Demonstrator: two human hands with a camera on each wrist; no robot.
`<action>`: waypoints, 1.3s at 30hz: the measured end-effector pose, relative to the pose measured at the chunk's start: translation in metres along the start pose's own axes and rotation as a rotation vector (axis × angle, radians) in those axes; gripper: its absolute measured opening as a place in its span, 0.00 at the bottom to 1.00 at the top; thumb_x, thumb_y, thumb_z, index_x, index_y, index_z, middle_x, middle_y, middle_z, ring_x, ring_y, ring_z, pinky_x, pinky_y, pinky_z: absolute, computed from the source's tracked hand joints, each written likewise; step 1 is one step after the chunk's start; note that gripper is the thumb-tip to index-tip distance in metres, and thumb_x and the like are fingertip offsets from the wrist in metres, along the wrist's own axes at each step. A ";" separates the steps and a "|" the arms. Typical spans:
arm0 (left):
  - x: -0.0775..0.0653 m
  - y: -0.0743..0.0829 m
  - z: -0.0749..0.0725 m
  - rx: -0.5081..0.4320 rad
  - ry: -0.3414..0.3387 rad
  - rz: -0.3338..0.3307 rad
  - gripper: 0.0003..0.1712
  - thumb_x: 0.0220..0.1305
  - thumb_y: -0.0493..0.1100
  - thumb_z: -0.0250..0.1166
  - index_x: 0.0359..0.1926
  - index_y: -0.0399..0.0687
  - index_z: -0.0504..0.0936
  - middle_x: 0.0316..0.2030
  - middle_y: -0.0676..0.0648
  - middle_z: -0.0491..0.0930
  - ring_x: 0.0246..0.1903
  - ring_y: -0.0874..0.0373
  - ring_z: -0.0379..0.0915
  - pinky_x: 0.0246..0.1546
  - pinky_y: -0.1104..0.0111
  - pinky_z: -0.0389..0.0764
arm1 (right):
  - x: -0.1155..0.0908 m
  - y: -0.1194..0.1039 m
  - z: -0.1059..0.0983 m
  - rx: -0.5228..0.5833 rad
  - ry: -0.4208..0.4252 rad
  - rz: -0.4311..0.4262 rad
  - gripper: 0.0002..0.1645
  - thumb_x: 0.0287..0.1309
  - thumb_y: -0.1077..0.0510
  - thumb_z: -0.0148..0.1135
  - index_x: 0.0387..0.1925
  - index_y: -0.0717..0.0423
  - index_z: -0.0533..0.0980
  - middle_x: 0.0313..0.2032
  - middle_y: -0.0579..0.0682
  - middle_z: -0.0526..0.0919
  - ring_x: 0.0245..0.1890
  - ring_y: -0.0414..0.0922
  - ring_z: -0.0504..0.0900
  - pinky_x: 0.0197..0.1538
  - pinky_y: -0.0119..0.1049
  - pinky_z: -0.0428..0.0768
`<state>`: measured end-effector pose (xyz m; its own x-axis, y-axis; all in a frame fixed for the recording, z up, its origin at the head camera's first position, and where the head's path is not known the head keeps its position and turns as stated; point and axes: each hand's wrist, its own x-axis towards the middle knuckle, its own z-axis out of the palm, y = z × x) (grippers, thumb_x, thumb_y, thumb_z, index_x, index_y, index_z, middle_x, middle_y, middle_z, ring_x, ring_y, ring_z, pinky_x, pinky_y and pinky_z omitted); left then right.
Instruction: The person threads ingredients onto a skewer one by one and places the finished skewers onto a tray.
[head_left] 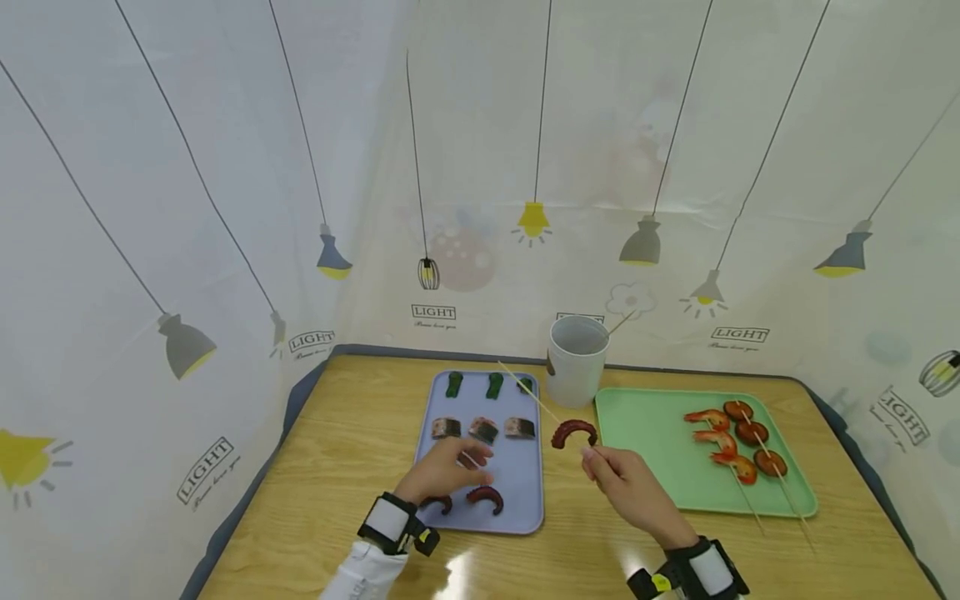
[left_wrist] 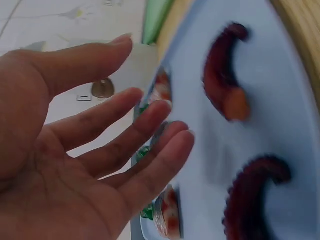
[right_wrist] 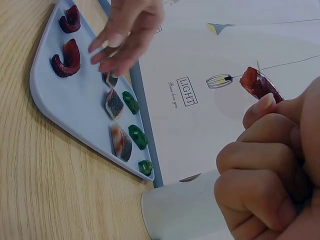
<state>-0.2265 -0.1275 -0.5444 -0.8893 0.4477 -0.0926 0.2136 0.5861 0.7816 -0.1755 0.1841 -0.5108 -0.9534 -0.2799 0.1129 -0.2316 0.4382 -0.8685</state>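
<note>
My right hand [head_left: 633,492] holds a thin wooden skewer [head_left: 525,387] with its fingers curled. A dark red octopus tentacle [head_left: 574,430] is on that skewer, right by the thumb tip; the fingers hide the skewer's near end. Above the front of the lavender tray [head_left: 525,508], my left hand [head_left: 444,471] has its fingers spread and slightly bent, with nothing between them. Two more tentacles lie below it, one [head_left: 486,498] in plain sight and the other [head_left: 437,504] partly covered in the head view. Both tentacles show in the left wrist view.
Fish pieces [head_left: 483,430] and green vegetable pieces [head_left: 494,385] lie in rows on the lavender tray. A white cup [head_left: 577,367] with a stick stands behind. On the right, a green tray [head_left: 637,450] carries skewered shrimp [head_left: 716,442] and mushrooms [head_left: 752,432].
</note>
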 end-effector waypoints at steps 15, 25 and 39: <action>0.000 -0.013 0.012 0.206 -0.092 -0.025 0.07 0.57 0.36 0.76 0.38 0.42 0.89 0.31 0.49 0.85 0.32 0.62 0.76 0.34 0.69 0.79 | -0.007 0.005 -0.006 0.040 -0.009 0.062 0.24 0.80 0.52 0.49 0.24 0.55 0.71 0.15 0.42 0.59 0.14 0.34 0.55 0.22 0.29 0.60; 0.000 -0.015 0.015 0.202 -0.060 -0.016 0.06 0.56 0.35 0.76 0.32 0.46 0.86 0.27 0.52 0.81 0.29 0.64 0.73 0.30 0.71 0.76 | -0.009 0.009 -0.008 0.053 -0.005 0.051 0.25 0.80 0.48 0.49 0.24 0.55 0.71 0.15 0.42 0.59 0.14 0.33 0.54 0.21 0.28 0.60; -0.001 -0.018 0.008 0.129 0.034 -0.003 0.08 0.56 0.32 0.73 0.35 0.46 0.84 0.29 0.51 0.81 0.28 0.62 0.74 0.28 0.71 0.76 | -0.009 0.012 -0.010 0.038 0.013 0.035 0.24 0.80 0.50 0.49 0.26 0.55 0.72 0.16 0.42 0.60 0.14 0.34 0.57 0.21 0.30 0.62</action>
<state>-0.2267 -0.1331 -0.5629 -0.9026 0.4244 -0.0722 0.2595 0.6703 0.6952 -0.1719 0.2004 -0.5178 -0.9633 -0.2538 0.0879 -0.1904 0.4146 -0.8899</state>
